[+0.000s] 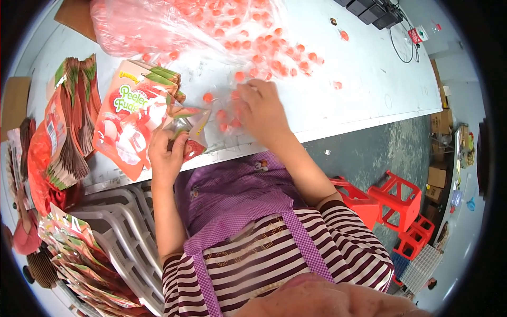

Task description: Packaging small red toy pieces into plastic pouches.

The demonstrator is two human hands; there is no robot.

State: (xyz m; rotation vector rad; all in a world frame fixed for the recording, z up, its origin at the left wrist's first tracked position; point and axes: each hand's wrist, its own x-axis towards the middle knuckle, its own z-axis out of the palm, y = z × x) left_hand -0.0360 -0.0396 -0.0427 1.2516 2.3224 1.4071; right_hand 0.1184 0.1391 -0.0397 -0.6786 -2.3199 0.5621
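Note:
My left hand [168, 153] pinches the edge of a printed pink-and-red pouch [191, 138], whose mouth gapes and shows a silvery inside. The pouch lies at the table's front edge, beside a stack of flat pouches [127, 113] with fruit pictures. To its right, my right hand [264, 111] is curled over a small cluster of red candies in clear wrappers [228, 113], slightly blurred. Its fingertips are partly hidden, and the candies lie against its palm side. Beyond it, more wrapped candies [277, 63] spill from a large clear plastic bag [142, 26].
Bundles of folded pouches [74, 116] stand at the table's left end. Grey plastic chairs [119, 227] holding more pouches [90, 259] are at lower left. Red stools [396, 201] stand on the floor at right. Black devices with cables [375, 13] sit at the table's far right.

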